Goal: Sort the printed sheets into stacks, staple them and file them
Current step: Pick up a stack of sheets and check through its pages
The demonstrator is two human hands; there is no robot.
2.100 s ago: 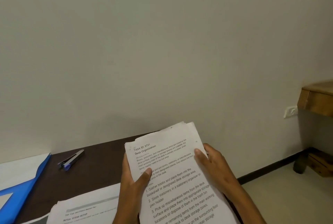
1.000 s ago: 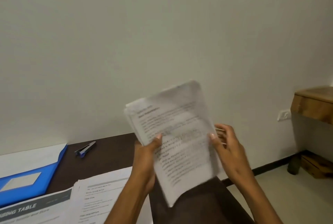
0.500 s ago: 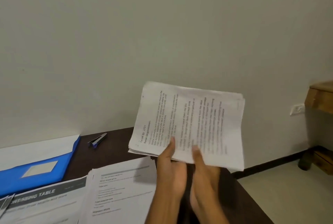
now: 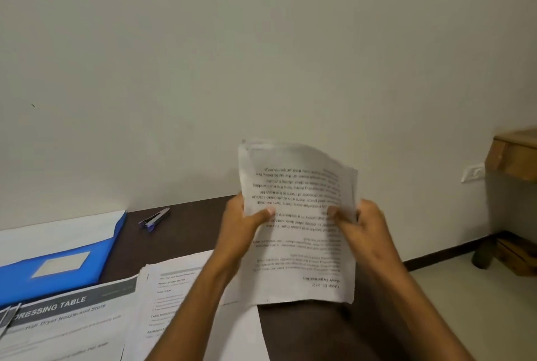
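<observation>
A stack of printed sheets (image 4: 299, 267) stands upright and upside down above the dark desk (image 4: 180, 235), its heading at the bottom. My left hand (image 4: 241, 224) grips its left edge, thumb across the front. My right hand (image 4: 360, 229) grips the right edge the same way. Two more piles of printed sheets lie flat on the desk: one with a grey banner (image 4: 66, 325) at the lower left, another (image 4: 174, 296) beside it. A small stapler (image 4: 154, 218) lies near the wall. A blue folder (image 4: 58, 267) lies at the left.
The desk stands against a plain wall (image 4: 261, 55). At the right is a wooden piece of furniture (image 4: 517, 157), with a wall socket (image 4: 473, 173) beside it. Light floor (image 4: 479, 302) shows past the desk's right edge.
The held stack has been turned from upright reading position through sideways to upside down. My hands shifted from under the stack to its two side edges.
</observation>
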